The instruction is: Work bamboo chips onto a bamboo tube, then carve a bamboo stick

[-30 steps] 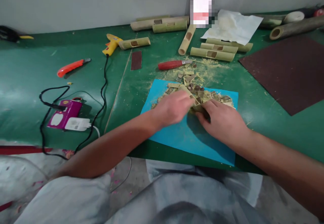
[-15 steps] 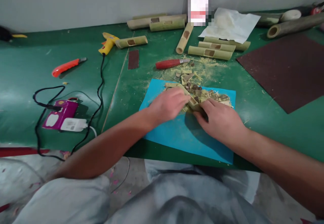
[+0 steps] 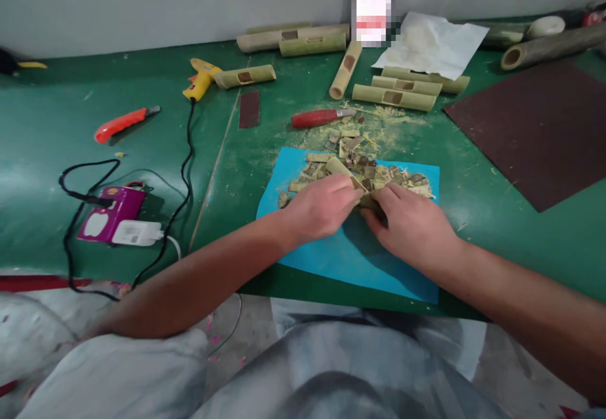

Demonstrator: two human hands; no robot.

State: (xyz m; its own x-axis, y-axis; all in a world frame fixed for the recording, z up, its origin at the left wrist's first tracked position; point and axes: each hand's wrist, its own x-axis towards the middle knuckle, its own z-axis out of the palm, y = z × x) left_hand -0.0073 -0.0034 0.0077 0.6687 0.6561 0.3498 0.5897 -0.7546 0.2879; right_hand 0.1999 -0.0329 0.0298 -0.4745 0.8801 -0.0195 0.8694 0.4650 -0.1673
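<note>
A short bamboo tube (image 3: 336, 166) lies slanted over a heap of bamboo chips (image 3: 392, 176) on a blue sheet (image 3: 326, 255). My right hand (image 3: 411, 220) grips its near right end, thumb below and fingers over the top. My left hand (image 3: 324, 207) is closed at the middle of the tube, its fingertips at the cut slot. Whatever those fingers pinch is hidden, and they now cover most of the slot. Just beyond the sheet rests a red-handled knife (image 3: 315, 118) among shavings.
Several slotted bamboo tubes (image 3: 394, 98) lie at the back. Dark sandpaper (image 3: 544, 135) spreads at right, with a small strip (image 3: 249, 110) left of the knife. A yellow glue gun (image 3: 202, 81), orange cutter (image 3: 122, 125) and purple power strip (image 3: 113, 212) with cords occupy the left.
My left hand has slid right and slightly down along the tube, covering the slot that showed before. My right hand stays on the tube's near end.
</note>
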